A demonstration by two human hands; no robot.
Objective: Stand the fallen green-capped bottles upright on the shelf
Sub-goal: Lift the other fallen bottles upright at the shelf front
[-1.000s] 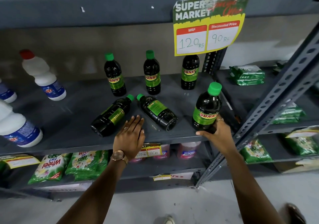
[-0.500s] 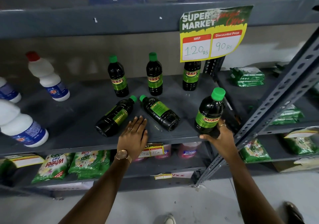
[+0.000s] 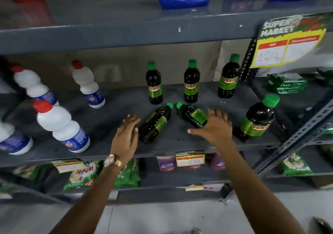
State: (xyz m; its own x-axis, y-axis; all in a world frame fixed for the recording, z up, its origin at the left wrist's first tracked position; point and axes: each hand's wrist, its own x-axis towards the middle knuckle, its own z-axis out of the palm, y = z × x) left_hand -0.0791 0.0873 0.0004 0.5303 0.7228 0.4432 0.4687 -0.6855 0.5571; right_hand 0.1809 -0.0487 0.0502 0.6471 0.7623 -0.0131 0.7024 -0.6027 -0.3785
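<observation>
Both hands had left their earlier spots: the right hand (image 3: 215, 128) had let go of the upright front bottle (image 3: 256, 120), now standing just right of its fingers, and hovered with fingers spread over the base of the right fallen bottle (image 3: 193, 114). Left hand (image 3: 126, 136), fingers loosely spread and holding nothing, sat just left of the left fallen bottle (image 3: 155, 123). Both fallen bottles lay on the shelf (image 3: 111, 122), caps pointing away from the fingertips toward three upright bottles (image 3: 191, 82) behind.
</observation>
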